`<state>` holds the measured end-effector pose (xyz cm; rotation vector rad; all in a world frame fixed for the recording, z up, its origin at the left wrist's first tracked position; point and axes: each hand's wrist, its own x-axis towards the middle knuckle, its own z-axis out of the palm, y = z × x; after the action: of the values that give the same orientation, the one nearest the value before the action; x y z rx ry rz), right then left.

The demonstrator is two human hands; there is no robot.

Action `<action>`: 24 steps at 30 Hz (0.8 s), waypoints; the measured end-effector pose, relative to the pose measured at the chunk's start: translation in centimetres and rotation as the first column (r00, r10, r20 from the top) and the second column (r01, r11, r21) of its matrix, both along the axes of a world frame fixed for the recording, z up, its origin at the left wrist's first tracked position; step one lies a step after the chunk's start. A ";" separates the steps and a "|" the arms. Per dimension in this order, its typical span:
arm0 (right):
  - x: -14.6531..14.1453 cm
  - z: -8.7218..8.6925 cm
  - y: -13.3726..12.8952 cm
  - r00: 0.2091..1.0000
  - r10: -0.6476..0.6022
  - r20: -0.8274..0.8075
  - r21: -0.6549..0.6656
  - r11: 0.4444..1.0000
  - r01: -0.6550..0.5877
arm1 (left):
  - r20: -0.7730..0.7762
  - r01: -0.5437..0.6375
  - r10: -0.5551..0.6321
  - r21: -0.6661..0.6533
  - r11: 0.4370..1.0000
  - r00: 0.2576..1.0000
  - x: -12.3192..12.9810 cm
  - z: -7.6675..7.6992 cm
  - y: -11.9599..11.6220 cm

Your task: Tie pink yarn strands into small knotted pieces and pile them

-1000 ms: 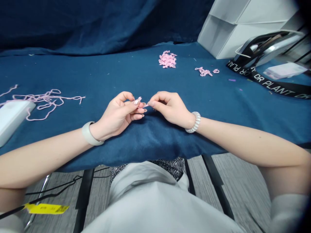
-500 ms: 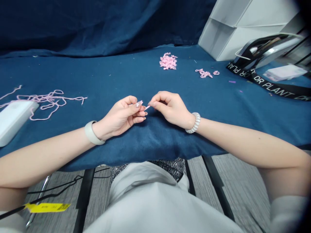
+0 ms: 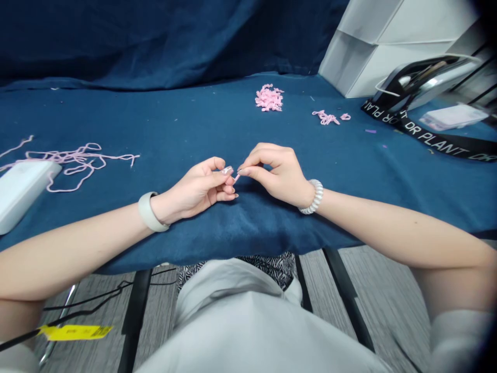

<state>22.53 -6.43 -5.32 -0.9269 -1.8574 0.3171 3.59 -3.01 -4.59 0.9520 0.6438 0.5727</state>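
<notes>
Above the front of the blue cloth (image 3: 186, 134), both hands meet around a short piece of pink yarn (image 3: 236, 178). My left hand (image 3: 204, 187) pinches it between thumb and fingers, which hide most of the piece. From the other side my right hand (image 3: 277, 173) grips the yarn's end with thumb and forefinger. Only a small stretch of pink shows between the two hands. Farther back lies a pile of small pink yarn pieces (image 3: 269, 98), and right of it a smaller group of pink yarn loops (image 3: 327, 118).
Loose lengths of pink yarn (image 3: 83, 155) lie at the left beside a white box-shaped object (image 3: 25, 191). White boxes (image 3: 349, 62) stand at the back right, near a black lettered strap (image 3: 430, 137) and a flat pale case (image 3: 452, 116).
Both hands have shifted slightly to the right and stay close together. The visible bit of yarn between them now stands at a steeper slant.
</notes>
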 end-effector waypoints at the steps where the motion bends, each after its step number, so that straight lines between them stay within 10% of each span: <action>1: 0.0 0.0 0.0 1.000 -0.001 0.005 0.009 1.000 0.001 | -0.003 0.007 -0.007 -0.001 1.000 1.000 0.0 0.0 0.0; 16: 1.0 0.0 0.7 0.975 0.141 0.170 -0.181 0.977 -0.110 | 0.049 -0.017 0.018 -0.008 1.000 0.999 0.0 -0.5 0.0; 24: 0.4 0.7 -0.4 0.985 0.009 0.170 0.174 0.984 -0.039 | 0.048 0.008 -0.010 0.046 0.999 0.999 0.0 -0.6 0.0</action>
<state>22.89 -6.84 -4.61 -0.8311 -2.0160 0.0879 3.58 -2.98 -5.23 0.9808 0.5856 0.6029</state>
